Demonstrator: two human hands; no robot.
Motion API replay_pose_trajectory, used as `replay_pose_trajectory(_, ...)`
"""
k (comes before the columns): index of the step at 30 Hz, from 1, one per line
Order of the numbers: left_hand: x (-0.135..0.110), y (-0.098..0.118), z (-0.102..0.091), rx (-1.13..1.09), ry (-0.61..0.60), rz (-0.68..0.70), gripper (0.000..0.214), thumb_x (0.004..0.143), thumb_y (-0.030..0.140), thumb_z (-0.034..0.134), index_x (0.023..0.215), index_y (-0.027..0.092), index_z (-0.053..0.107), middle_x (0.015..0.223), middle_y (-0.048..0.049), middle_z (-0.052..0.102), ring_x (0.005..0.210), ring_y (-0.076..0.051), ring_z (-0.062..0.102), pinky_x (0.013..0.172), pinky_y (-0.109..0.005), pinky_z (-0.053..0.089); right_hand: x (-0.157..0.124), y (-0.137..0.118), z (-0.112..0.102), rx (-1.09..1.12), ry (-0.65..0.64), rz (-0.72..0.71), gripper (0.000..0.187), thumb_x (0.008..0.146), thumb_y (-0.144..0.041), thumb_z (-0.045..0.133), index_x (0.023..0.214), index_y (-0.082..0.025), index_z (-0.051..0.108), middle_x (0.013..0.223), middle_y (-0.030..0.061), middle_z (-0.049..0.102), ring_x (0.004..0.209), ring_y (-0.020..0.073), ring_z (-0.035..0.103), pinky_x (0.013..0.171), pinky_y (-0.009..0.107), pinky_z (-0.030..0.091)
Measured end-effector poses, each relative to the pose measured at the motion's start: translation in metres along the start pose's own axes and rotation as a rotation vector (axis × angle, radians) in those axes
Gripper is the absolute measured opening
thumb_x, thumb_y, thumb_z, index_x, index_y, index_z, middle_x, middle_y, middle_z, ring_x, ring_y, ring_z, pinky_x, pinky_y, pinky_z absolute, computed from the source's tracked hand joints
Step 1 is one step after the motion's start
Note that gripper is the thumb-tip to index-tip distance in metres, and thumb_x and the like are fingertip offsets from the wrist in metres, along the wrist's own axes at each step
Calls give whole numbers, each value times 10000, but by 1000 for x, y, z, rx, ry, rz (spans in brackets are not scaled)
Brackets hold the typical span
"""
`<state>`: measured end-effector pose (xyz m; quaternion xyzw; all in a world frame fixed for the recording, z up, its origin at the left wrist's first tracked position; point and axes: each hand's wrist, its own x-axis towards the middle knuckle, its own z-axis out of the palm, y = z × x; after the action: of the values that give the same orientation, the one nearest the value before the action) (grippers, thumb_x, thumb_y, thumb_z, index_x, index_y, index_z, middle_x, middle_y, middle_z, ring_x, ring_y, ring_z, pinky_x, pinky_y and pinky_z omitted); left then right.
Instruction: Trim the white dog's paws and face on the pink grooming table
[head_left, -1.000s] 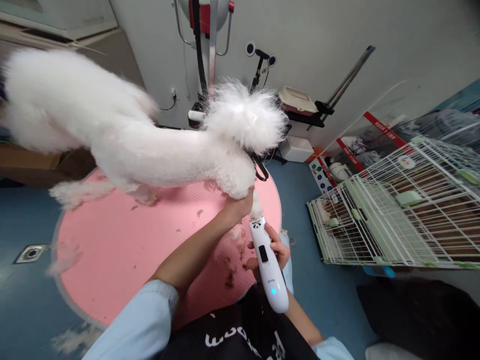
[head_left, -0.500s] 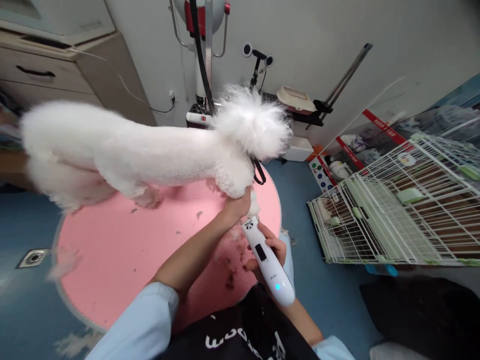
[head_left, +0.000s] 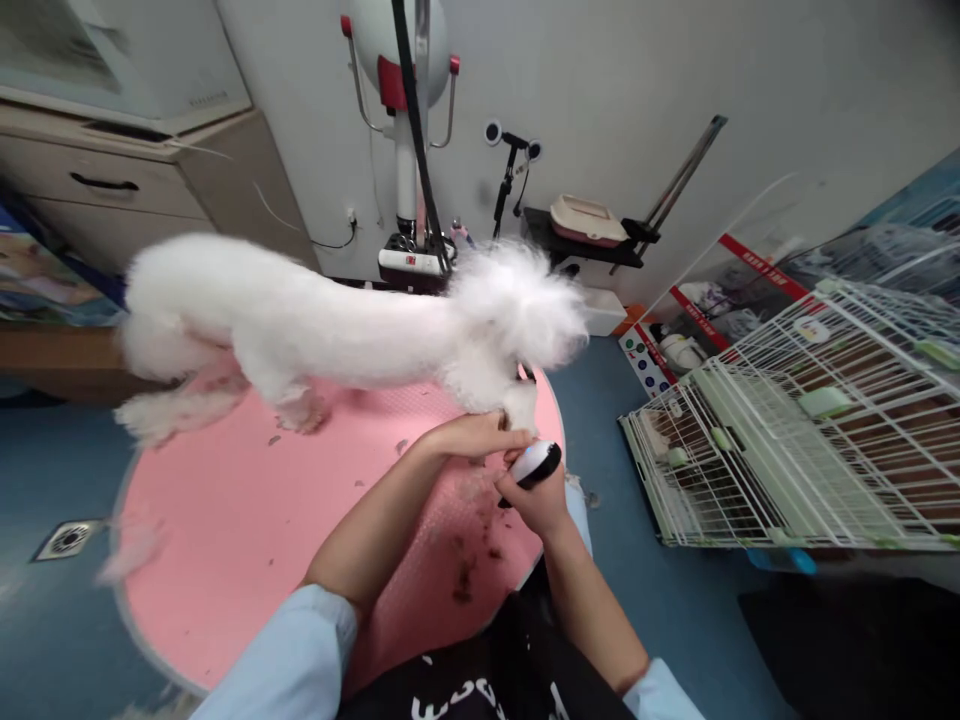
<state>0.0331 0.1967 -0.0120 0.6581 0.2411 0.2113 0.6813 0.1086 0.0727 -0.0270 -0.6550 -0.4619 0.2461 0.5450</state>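
Note:
A fluffy white dog [head_left: 337, 320] stands on a round pink table [head_left: 247, 540], its head to the right. My left hand [head_left: 472, 437] is closed around the dog's front paw [head_left: 521, 405] near the table's right edge. My right hand [head_left: 536, 495] grips a white electric clipper [head_left: 536, 462], which is turned end-on toward the camera with its head pointing at the paw. Clumps of cut fur lie on the pink surface just under both hands.
A white wire cage [head_left: 802, 440] stands on the blue floor at the right. Behind the dog rise a dryer stand [head_left: 409, 130] and a black shelf with a tray [head_left: 585, 225]. A cabinet [head_left: 112, 190] stands at the back left. A floor drain [head_left: 67, 538] lies left.
My right hand turned the clipper from lying lengthwise to pointing away at the paw. My left hand lowered with the paw. The dog shifted lower in view.

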Motion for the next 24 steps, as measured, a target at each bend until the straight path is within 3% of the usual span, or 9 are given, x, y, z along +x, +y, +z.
replay_pose_trajectory(2,-5,8,-5,36,-231,-2,272,732,414,677,725,145,638,663,-22,639,655,-163,598,575,-237,456,2,4,-10,31,9,-70,171,633,-243,707,741,-205,580,684,-19,580,611,134,536,597,278,459)
replay_pose_trajectory(3,-7,11,-6,49,-282,0,232,745,377,657,734,146,642,695,-19,649,672,-155,598,592,-230,459,1,6,-16,60,-10,-101,168,639,-258,713,744,-206,593,702,-14,587,637,141,548,626,287,465)
replay_pose_trajectory(6,-10,17,-3,100,-251,0,195,806,312,555,734,152,642,717,-7,657,714,-145,604,659,-225,471,-7,19,-32,183,-32,-124,225,671,-382,729,786,-206,646,768,6,614,710,163,578,678,303,470)
replay_pose_trajectory(8,-11,18,4,121,-238,7,205,823,301,534,751,151,654,734,-10,674,774,-156,623,717,-231,481,-17,28,-38,336,85,-70,320,714,-515,679,777,-203,653,824,24,646,751,175,599,668,298,470)
replay_pose_trajectory(11,-10,16,16,82,-262,43,226,835,307,534,767,136,665,773,-35,701,817,-171,640,748,-242,493,-35,37,-42,624,376,86,486,804,-683,485,851,-222,630,922,38,693,749,180,632,626,303,480)
replay_pose_trajectory(14,-9,10,27,17,-266,94,271,838,359,544,739,130,651,745,-42,694,730,-153,632,678,-233,494,-51,36,-46,722,502,163,536,812,-726,441,1044,-262,577,1029,51,708,734,185,657,583,308,488)
replay_pose_trajectory(18,-6,7,33,-126,-163,199,329,798,452,611,753,127,631,727,-42,678,683,-144,618,626,-229,486,-70,26,-50,471,550,-59,464,748,-497,706,1102,-266,513,1226,84,642,747,170,671,614,304,511)
replay_pose_trajectory(21,-7,9,28,-165,-53,210,349,751,467,665,731,121,620,709,-43,668,688,-151,615,648,-246,488,-78,17,-48,171,498,-249,431,733,-391,742,1047,-257,479,1270,99,605,913,225,682,725,374,539)
replay_pose_trajectory(24,-10,14,25,-107,-26,161,359,741,466,670,648,126,603,642,-29,637,649,-147,592,634,-253,474,-74,12,-44,-58,413,-371,428,762,-347,721,1071,-257,438,1258,120,600,1118,285,617,831,471,529)
